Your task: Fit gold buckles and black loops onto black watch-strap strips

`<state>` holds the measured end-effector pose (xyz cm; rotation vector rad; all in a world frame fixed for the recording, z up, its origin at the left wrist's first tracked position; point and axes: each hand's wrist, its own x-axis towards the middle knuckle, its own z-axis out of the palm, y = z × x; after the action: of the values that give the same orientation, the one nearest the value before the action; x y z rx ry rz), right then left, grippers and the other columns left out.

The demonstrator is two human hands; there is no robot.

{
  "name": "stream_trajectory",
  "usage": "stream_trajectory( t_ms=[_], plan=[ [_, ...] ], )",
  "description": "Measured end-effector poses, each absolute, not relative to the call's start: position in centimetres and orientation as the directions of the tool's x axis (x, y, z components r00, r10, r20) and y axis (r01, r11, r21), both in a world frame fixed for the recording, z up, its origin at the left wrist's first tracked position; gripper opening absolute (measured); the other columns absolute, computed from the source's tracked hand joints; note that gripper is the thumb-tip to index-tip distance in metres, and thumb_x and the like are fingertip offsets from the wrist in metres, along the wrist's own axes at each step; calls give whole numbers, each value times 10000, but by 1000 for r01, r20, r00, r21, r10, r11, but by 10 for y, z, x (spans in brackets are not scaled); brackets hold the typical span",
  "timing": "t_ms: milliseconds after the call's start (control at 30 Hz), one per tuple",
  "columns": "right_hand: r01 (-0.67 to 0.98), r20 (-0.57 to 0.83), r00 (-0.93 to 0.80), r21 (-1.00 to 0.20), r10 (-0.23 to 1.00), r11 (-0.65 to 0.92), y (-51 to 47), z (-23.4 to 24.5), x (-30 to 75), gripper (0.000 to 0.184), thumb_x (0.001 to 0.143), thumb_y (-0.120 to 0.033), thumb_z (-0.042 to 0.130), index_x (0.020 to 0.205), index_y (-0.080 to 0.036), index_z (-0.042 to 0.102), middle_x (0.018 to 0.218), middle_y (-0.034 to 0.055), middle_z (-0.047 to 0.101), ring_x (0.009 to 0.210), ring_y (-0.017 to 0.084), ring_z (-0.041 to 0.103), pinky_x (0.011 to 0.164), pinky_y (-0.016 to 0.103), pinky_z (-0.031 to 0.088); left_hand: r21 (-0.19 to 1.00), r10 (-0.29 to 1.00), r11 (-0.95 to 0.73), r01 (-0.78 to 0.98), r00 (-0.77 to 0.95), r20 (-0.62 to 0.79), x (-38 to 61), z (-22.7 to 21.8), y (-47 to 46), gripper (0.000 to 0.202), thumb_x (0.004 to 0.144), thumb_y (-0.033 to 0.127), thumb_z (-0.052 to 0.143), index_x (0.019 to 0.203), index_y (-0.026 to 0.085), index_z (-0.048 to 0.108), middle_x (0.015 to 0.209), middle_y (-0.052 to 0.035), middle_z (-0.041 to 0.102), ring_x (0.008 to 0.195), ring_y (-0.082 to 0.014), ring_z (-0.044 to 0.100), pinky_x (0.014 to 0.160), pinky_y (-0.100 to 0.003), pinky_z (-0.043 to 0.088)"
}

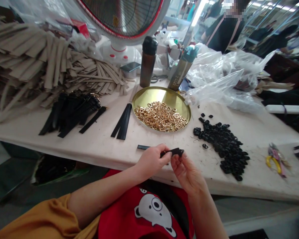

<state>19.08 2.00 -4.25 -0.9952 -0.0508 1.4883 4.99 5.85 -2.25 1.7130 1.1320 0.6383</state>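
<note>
Near the table's front edge, my left hand (155, 159) is closed on a black strap (174, 152), whose far end passes toward my right hand. The fingers of my right hand (185, 167) pinch that same end; whether a small part sits there is too small to tell. A flat piece of black strap (143, 147) shows to the left of my left hand, and I cannot tell if it is joined to the held one. Beyond my hands stands a round gold tray (161, 91) with a heap of small gold buckles (160, 116). A pile of small black loops (221, 142) lies to the right.
Several black straps (123, 122) lie left of the tray, beside a bundle of more straps (72, 111). Beige strips (27, 56) are heaped at the far left. A fan (122, 16), a dark bottle (148, 61) and plastic bags (219, 76) stand behind. Pliers (275, 160) lie right.
</note>
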Motion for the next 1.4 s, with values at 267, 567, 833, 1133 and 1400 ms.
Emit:
stream_trajectory(
  t_ms=[267,567,833,1133,1400],
  plan=[
    [-542,-322,394,-838,861,-65,17,-54,189,167,611,-266,762,722,-204,654,722,-45,664,640,55,589,626,156,487,847,852,-233,477,520,-59,47,-27,56,212,819,316,434,828,195,608,696,8,623,627,-117,535,569,-204,359],
    [-601,-363,380,-796,851,-71,4,-55,182,164,617,-280,750,720,-194,655,758,-30,668,608,58,570,601,176,477,891,857,-167,422,509,-81,54,-29,51,188,795,278,436,785,185,599,639,20,590,595,-110,514,539,-199,346],
    [-738,-429,253,-666,867,-114,-4,-43,172,126,673,-194,663,799,-199,651,745,-35,651,610,67,558,598,195,466,960,864,-3,281,483,-138,53,-25,38,187,781,278,426,761,164,572,615,30,561,573,-98,509,548,-191,379],
    [-860,-535,157,-487,830,-151,-18,-36,164,100,692,-164,617,784,-202,630,734,-49,661,688,74,591,686,213,471,919,869,-131,371,489,-73,49,-27,24,229,803,292,409,772,173,602,696,-2,622,644,-128,542,592,-211,395],
    [-857,-579,58,-446,813,-256,-22,-45,163,65,645,-152,615,695,-193,607,685,-26,640,672,105,598,677,239,486,870,848,-189,455,523,-89,48,-29,26,223,813,287,401,782,178,593,703,-13,630,646,-142,558,564,-223,374]
  ],
)
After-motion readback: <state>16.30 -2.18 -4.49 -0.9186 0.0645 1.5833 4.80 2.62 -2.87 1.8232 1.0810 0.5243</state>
